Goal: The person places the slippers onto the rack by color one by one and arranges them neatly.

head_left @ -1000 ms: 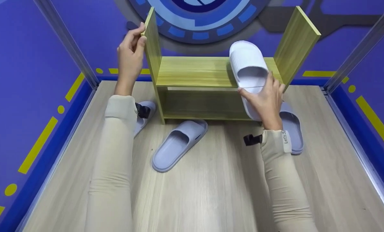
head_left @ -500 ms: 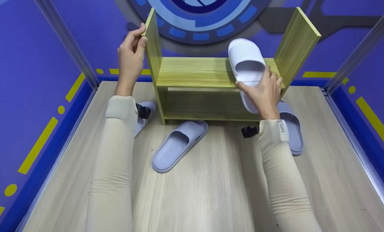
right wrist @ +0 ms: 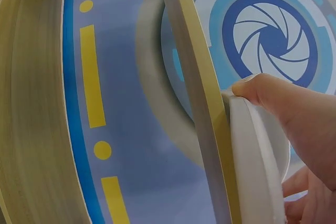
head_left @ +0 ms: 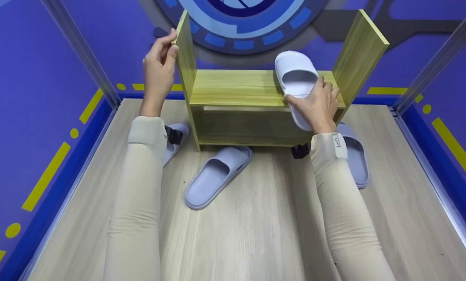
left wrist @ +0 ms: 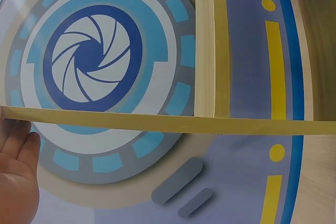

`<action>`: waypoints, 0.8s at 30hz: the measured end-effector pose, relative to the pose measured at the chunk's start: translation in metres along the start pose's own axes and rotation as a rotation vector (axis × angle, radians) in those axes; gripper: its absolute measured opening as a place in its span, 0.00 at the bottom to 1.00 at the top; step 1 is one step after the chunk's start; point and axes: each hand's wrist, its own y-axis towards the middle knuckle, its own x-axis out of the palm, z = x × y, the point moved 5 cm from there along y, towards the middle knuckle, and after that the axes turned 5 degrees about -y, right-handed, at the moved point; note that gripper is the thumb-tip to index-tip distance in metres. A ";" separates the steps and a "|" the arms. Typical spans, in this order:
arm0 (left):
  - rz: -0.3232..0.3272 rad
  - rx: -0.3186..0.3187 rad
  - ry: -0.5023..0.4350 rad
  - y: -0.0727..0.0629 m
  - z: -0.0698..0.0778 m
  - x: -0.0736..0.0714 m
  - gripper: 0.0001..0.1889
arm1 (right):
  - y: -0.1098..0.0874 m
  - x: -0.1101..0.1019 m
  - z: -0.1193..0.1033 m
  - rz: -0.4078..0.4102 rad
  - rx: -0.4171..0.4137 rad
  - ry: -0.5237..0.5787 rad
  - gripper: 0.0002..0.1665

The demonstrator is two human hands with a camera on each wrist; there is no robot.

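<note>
My right hand (head_left: 318, 102) grips a white slipper (head_left: 295, 62) near its heel, thumb on one side and fingers on the other. The slipper's toe points to the back wall over the upper board of a wooden shoe rack (head_left: 233, 88); its heel sticks out past the front edge. In the right wrist view the slipper's sole (right wrist: 254, 166) lies close along the board's edge (right wrist: 207, 98); I cannot tell whether they touch. My left hand (head_left: 159, 72) pinches the front edge of the rack's left side panel (head_left: 185, 58). Part of that hand (left wrist: 18, 171) shows in the left wrist view.
A grey slipper (head_left: 217, 175) lies slanted on the floor before the rack. Another grey slipper (head_left: 354, 160) lies to the right, partly behind my right arm. At left, a third (head_left: 180, 130) is mostly covered by my left sleeve. Blue walls (head_left: 41, 86) enclose both sides.
My right hand has moved forward and slightly left with the white slipper, bringing it further over the upper board. The left hand stays at the side panel.
</note>
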 end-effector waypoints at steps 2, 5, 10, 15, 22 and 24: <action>-0.004 -0.028 -0.010 -0.001 0.002 0.001 0.19 | 0.001 0.001 -0.002 -0.004 -0.009 -0.020 0.67; -0.011 -0.041 -0.023 -0.004 0.011 0.002 0.18 | 0.003 0.002 -0.004 -0.006 -0.017 -0.050 0.67; -0.013 -0.046 -0.033 -0.008 0.022 0.003 0.18 | 0.004 0.004 -0.007 -0.027 -0.011 -0.080 0.67; -0.001 -0.024 -0.024 -0.006 0.016 0.002 0.18 | 0.004 0.005 -0.009 -0.052 -0.006 -0.101 0.68; 0.005 -0.011 -0.017 -0.007 0.020 0.003 0.18 | 0.003 0.008 -0.011 -0.058 0.001 -0.099 0.70; 0.004 0.007 -0.013 -0.008 0.024 0.003 0.18 | 0.002 0.009 -0.012 -0.056 0.006 -0.087 0.70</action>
